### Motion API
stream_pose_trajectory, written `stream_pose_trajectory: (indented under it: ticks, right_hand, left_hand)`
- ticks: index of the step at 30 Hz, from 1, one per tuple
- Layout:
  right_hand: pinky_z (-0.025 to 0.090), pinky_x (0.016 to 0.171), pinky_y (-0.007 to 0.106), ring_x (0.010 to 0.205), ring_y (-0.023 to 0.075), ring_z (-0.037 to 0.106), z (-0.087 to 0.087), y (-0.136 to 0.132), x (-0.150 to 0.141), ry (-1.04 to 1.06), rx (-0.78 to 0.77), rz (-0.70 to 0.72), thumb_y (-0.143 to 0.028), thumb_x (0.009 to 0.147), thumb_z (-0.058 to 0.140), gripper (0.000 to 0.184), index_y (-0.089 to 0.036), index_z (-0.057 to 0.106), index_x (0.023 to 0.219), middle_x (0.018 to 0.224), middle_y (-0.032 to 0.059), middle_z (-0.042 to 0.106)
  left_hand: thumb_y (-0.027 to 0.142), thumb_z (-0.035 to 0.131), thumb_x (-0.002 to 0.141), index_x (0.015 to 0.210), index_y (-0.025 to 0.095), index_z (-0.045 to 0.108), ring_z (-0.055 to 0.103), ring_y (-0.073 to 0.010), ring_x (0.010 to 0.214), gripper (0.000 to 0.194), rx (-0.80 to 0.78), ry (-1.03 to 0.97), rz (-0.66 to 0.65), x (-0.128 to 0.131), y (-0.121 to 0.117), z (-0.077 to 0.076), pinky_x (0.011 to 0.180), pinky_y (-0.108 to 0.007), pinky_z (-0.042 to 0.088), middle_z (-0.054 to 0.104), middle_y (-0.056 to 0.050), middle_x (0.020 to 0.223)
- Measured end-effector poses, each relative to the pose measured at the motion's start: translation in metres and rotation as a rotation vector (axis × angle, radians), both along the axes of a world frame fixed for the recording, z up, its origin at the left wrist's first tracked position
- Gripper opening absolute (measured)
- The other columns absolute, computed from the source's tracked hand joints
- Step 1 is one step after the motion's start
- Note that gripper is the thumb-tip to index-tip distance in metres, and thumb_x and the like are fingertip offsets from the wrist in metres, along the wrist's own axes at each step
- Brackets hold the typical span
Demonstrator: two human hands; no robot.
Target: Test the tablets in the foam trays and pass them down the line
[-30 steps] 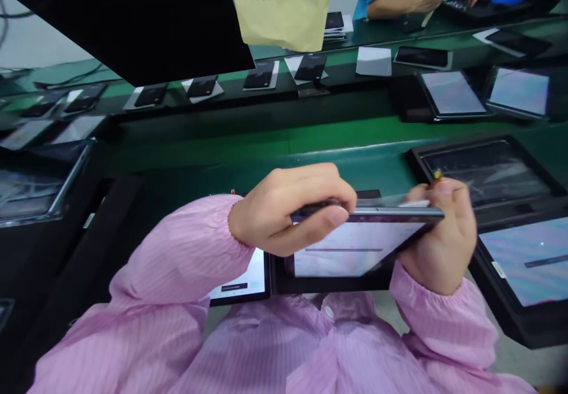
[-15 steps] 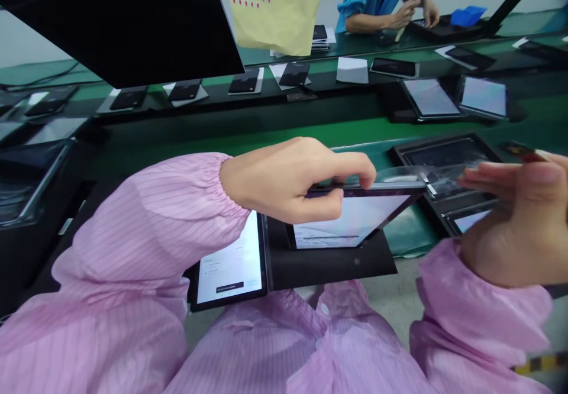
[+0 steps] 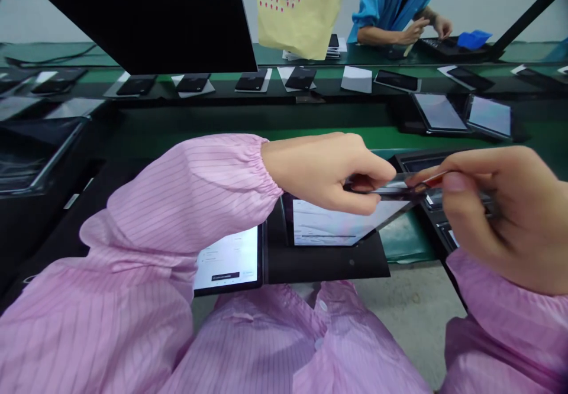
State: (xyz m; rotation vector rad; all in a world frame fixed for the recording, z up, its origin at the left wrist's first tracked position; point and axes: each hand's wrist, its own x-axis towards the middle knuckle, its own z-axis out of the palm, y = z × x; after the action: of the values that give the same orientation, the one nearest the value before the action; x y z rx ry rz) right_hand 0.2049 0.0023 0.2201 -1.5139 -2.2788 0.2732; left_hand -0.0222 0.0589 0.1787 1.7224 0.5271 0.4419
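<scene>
My left hand is closed on the upper edge of a tablet, which is tilted up with its lit, whitish screen facing me. Its lower edge rests on a black cover flap. My right hand pinches a thin, reddish-brown strip at the tablet's upper right corner; its exact kind is unclear. Clear film shows along the top edge, between the hands. A second tablet with a lit screen lies left of the flap, partly hidden by my left sleeve.
A large black panel hangs at upper left, beside a yellow sheet. Several dark devices on white sheets line the far ledge. Two lit tablets lie at right. Wrapped trays stand at left. Across the bench, a person in blue works.
My right hand has come left from the side to the tablet's upper right corner, bringing the thin strip there. My left hand still grips the tablet; the whole view has shifted slightly.
</scene>
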Motion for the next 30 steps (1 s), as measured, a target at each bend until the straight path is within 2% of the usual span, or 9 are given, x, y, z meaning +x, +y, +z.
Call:
stream_pose_trajectory:
  ticks: [2, 5, 7, 10, 12, 17, 21, 25, 30]
  right_hand:
    - [0.037, 0.045, 0.026, 0.046, 0.0095, 0.054, -0.003, 0.003, 0.001, -0.062, 0.107, 0.131, -0.031, 0.095, 0.05, 0.014, -0.029, 0.064, 0.097, 0.076, -0.0032, 0.073]
    - [0.038, 0.045, 0.025, 0.049, 0.0095, 0.058, -0.006, 0.004, 0.0, -0.057, 0.135, 0.154, -0.026, 0.096, 0.048, 0.012, -0.026, 0.06, 0.098, 0.077, -0.0032, 0.073]
    - [0.038, 0.045, 0.024, 0.05, 0.0099, 0.059, -0.007, 0.004, 0.0, -0.048, 0.138, 0.149, -0.025, 0.096, 0.049, 0.011, -0.027, 0.06, 0.097, 0.078, -0.0035, 0.073]
    - [0.039, 0.045, 0.024, 0.051, 0.0105, 0.061, -0.008, 0.002, 0.001, -0.036, 0.144, 0.154, -0.025, 0.095, 0.049, 0.011, -0.028, 0.059, 0.098, 0.08, -0.0035, 0.074]
    - [0.041, 0.047, 0.024, 0.054, 0.0101, 0.062, -0.008, 0.0, 0.002, -0.023, 0.137, 0.162, -0.024, 0.095, 0.049, 0.01, -0.027, 0.059, 0.099, 0.082, -0.0029, 0.074]
    - [0.039, 0.046, 0.021, 0.05, 0.0066, 0.059, -0.005, 0.001, 0.001, -0.055, 0.168, 0.196, -0.023, 0.097, 0.048, 0.008, -0.025, 0.056, 0.096, 0.079, -0.0038, 0.073]
    - [0.038, 0.046, 0.017, 0.049, 0.0047, 0.058, -0.002, 0.006, 0.0, -0.126, 0.238, 0.238, -0.023, 0.097, 0.051, 0.005, -0.021, 0.055, 0.095, 0.072, -0.0052, 0.07]
    - [0.042, 0.053, 0.014, 0.061, 0.0052, 0.066, -0.001, 0.014, -0.009, -0.071, 0.184, 0.334, -0.022, 0.095, 0.056, 0.004, -0.019, 0.055, 0.093, 0.074, -0.0045, 0.07]
    - [0.035, 0.045, 0.018, 0.045, 0.005, 0.052, -0.003, 0.026, -0.031, -0.042, 0.078, 0.513, -0.024, 0.097, 0.051, 0.011, -0.02, 0.055, 0.088, 0.062, -0.0068, 0.06]
  left_hand:
    - [0.013, 0.068, 0.067, 0.06, 0.023, 0.059, 0.054, -0.0135, 0.055, 0.016, -0.072, -0.049, 0.195, -0.005, 0.0, -0.002, 0.06, -0.027, 0.041, 0.052, 0.003, 0.052]
    - [0.011, 0.065, 0.07, 0.067, 0.024, 0.064, 0.056, -0.0143, 0.055, 0.013, -0.157, -0.099, 0.459, -0.014, -0.002, -0.002, 0.061, -0.027, 0.042, 0.052, 0.003, 0.051]
    - [0.01, 0.065, 0.069, 0.068, 0.025, 0.065, 0.056, -0.0146, 0.056, 0.015, -0.151, -0.082, 0.412, -0.016, -0.004, 0.0, 0.062, -0.027, 0.042, 0.054, 0.003, 0.051]
    - [0.009, 0.066, 0.065, 0.068, 0.026, 0.067, 0.054, -0.014, 0.056, 0.017, -0.029, -0.006, 0.168, -0.014, -0.007, 0.003, 0.061, -0.027, 0.04, 0.059, 0.003, 0.057]
    - [0.009, 0.065, 0.064, 0.069, 0.026, 0.067, 0.051, -0.0133, 0.056, 0.018, 0.078, 0.029, 0.077, -0.011, -0.007, 0.004, 0.061, -0.027, 0.039, 0.06, 0.003, 0.06]
    - [0.012, 0.064, 0.064, 0.064, 0.023, 0.061, 0.041, -0.01, 0.052, 0.011, 0.2, -0.012, 0.018, 0.0, -0.002, 0.0, 0.055, -0.026, 0.033, 0.052, 0.004, 0.057]
    - [0.017, 0.059, 0.079, 0.065, 0.019, 0.052, 0.039, -0.008, 0.053, 0.016, 0.236, -0.018, -0.059, 0.003, 0.004, -0.004, 0.054, -0.024, 0.033, 0.047, 0.005, 0.059]
    - [0.031, 0.061, 0.09, 0.072, 0.018, 0.053, 0.042, -0.0062, 0.052, 0.023, 0.158, -0.038, 0.052, -0.006, -0.002, -0.005, 0.051, -0.022, 0.035, 0.05, 0.005, 0.063]
    - [0.042, 0.066, 0.089, 0.078, 0.018, 0.054, 0.053, -0.007, 0.058, 0.029, 0.032, -0.159, 0.42, -0.017, -0.028, -0.014, 0.048, -0.019, 0.04, 0.059, 0.001, 0.075]
